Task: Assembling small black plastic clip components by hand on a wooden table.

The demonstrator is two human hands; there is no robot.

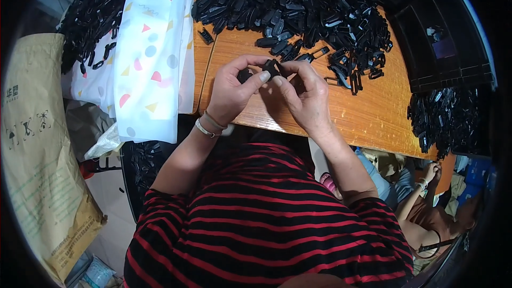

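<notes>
My left hand (230, 86) and my right hand (308, 92) meet over the near edge of the wooden table. Between their thumbs and fingers they pinch a small black plastic part (271, 67), mostly covered by the fingertips. Whether it is one piece or two joined pieces cannot be made out. Just beyond my fingers spreads a large heap of small black plastic parts (298, 8), many of them long, rounded and slotted. A few loose ones lie at its near edge, among them a slotted part (319, 53).
A patterned white plastic sheet (149, 53) hangs over the table (362, 109) at left, beside another dark heap (96, 16). A black crate (445, 37) and more parts (445, 117) stand right. A brown paper sack (42, 144) is far left. Another person's hand (433, 172) shows lower right.
</notes>
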